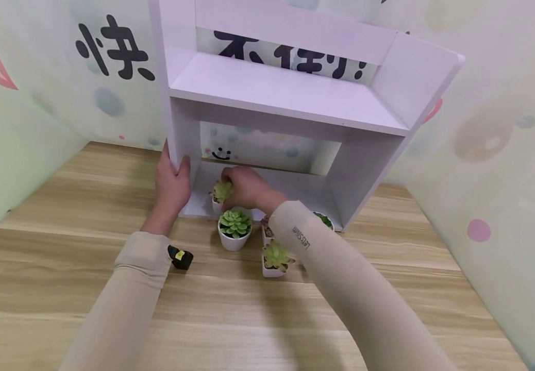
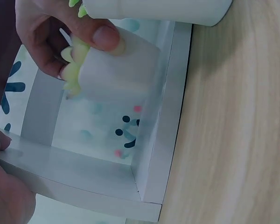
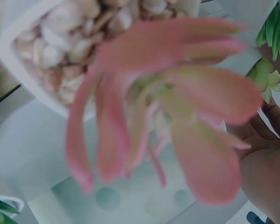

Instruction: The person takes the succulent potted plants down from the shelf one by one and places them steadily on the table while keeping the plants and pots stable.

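Observation:
My left hand (image 1: 173, 183) grips the left side panel of a white two-tier shelf (image 1: 290, 108), thumb on the inner face. In the left wrist view, part of that hand (image 2: 11, 191) shows at the panel's edge. Inside the lower compartment, near its left side, my right hand (image 1: 249, 188) holds a small white pot with a pale green succulent (image 1: 222, 191). The left wrist view shows its thumb against the white pot (image 2: 123, 70), close to the bottom board; contact with the board is unclear. A pinkish succulent (image 3: 200, 98) fills the right wrist view, blurred.
In front of the shelf stand a round pot with a green succulent (image 1: 234, 229) and a square pot with a yellowish succulent (image 1: 275, 258). My right sleeve partly covers two more pots. A small black object (image 1: 181, 257) lies beside my left sleeve on the wooden table (image 1: 212, 319).

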The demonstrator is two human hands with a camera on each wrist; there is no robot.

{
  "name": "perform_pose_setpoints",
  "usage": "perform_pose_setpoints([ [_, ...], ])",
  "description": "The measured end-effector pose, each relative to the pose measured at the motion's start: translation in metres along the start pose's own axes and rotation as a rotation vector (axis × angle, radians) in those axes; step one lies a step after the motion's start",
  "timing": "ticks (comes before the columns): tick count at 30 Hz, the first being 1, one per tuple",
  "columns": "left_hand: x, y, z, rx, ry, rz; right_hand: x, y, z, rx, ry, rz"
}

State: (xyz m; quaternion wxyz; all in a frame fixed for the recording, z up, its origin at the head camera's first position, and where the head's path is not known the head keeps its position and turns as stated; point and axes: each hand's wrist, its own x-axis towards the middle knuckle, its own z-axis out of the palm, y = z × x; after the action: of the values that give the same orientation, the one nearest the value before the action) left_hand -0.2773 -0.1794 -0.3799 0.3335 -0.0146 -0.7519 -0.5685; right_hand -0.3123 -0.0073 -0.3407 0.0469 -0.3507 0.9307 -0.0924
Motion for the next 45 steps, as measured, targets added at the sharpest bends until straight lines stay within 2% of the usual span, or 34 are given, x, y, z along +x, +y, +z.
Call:
perform_pose_setpoints([
  [11,0.001,0.002,0.003,-0.004,0.001,0.01,-0.012,0.01,-0.012,0.101,0.06,-0.032],
  [21,0.004,0.001,0.003,-0.006,0.005,0.021,-0.024,0.006,-0.022,0.101,0.08,-0.01],
  [31,0.005,0.0,0.001,0.035,0.016,0.008,-0.034,0.003,-0.031,0.147,0.125,-0.021],
  [45,0.001,0.0,-0.001,0.004,0.004,0.001,-0.049,-0.001,-0.038,0.127,0.152,0.03],
])
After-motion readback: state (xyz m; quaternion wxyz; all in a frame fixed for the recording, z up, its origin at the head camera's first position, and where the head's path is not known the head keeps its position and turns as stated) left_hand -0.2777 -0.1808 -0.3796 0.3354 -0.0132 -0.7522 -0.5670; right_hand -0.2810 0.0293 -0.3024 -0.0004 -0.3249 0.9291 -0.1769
